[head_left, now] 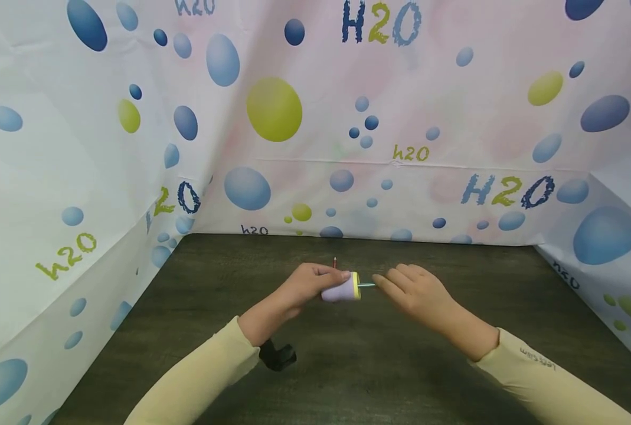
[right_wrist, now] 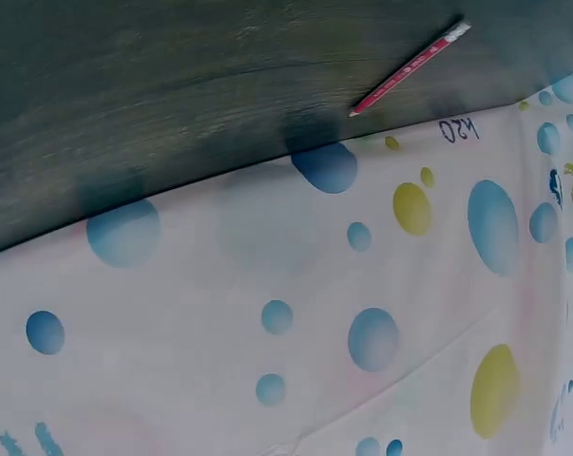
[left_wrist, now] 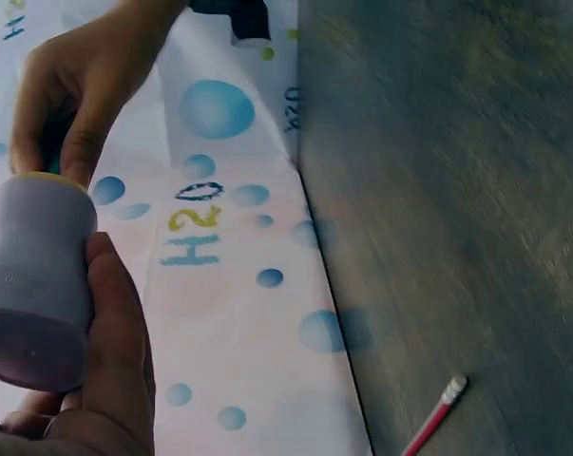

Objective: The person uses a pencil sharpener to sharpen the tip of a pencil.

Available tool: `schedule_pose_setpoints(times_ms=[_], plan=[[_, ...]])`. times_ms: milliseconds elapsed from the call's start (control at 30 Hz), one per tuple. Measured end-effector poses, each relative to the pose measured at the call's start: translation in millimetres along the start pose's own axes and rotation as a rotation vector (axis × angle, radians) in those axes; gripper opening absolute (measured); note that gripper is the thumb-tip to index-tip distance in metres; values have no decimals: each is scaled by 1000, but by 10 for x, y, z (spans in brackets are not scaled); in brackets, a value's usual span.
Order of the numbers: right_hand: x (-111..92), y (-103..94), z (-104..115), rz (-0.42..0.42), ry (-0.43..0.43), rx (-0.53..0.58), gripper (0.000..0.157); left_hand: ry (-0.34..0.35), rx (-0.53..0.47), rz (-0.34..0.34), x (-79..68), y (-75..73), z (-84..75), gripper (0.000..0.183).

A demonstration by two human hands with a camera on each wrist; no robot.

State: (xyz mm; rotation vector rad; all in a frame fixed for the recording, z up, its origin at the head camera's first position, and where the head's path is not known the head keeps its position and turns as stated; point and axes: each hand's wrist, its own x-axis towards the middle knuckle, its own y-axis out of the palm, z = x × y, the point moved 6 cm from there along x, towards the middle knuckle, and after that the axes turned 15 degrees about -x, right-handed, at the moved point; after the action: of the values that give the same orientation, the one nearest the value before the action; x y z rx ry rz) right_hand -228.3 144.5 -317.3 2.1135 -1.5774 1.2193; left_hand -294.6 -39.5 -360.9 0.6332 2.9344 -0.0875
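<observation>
My left hand (head_left: 312,283) grips a lilac cup (head_left: 338,291) with a yellow rim, tipped on its side in the head view so that its mouth faces right. A thin teal stick (head_left: 366,285) reaches from that mouth to my right hand (head_left: 413,295), which pinches its outer end. In the left wrist view the fingers of my left hand (left_wrist: 115,351) wrap the side of the cup (left_wrist: 41,247), and my right hand (left_wrist: 86,85) is right at the rim. The stick's inner end is hidden in the cup. Neither hand shows in the right wrist view.
A red pencil (right_wrist: 410,68) with a white eraser end lies on the dark wooden table (head_left: 379,378), beyond the cup. A white sheet (head_left: 315,195) printed with blue and green dots rises along the table's back and sides. A black device (head_left: 278,357) hangs under the left wrist.
</observation>
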Motion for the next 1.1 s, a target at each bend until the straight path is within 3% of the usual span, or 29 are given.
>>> schedule_pose_setpoints(times_ms=[133, 233, 300, 367, 467, 600, 667, 733, 800, 867, 1000, 1067, 1100], plan=[[12, -35, 18, -41, -27, -35, 31, 20, 25, 17, -37, 30, -44, 42], [43, -24, 5, -19, 43, -5, 34, 113, 89, -2, -44, 46, -104, 37], [62, 1, -8, 43, 119, 55, 41, 186, 149, -29, -56, 52, -134, 35], [67, 61, -31, 193, 215, 172, 46, 268, 213, -48, -82, 62, -152, 34], [-1, 238, -69, 578, 423, 535, 40, 468, 362, -39, -145, 107, -186, 35], [-222, 448, -64, 1050, 767, 1103, 29, 877, 674, 21, -289, 230, -226, 41], [-305, 500, -43, 1182, 853, 1285, 31, 1044, 797, 32, -355, 281, -215, 45], [-344, 516, -35, 1233, 870, 1348, 33, 1091, 835, 29, -375, 296, -197, 46], [-334, 505, -60, 1184, 801, 1245, 32, 973, 757, 25, -320, 267, -182, 43], [-257, 449, -112, 1027, 643, 983, 34, 741, 597, 2, -215, 196, -156, 38], [-47, 212, -187, 548, 304, 325, 44, 278, 241, -63, -44, 30, -60, 36], [20, 90, -168, 304, 182, 135, 46, 134, 104, -51, -5, -10, -22, 40], [35, 51, -148, 218, 132, 92, 46, 80, 40, -33, 6, -18, -6, 42]])
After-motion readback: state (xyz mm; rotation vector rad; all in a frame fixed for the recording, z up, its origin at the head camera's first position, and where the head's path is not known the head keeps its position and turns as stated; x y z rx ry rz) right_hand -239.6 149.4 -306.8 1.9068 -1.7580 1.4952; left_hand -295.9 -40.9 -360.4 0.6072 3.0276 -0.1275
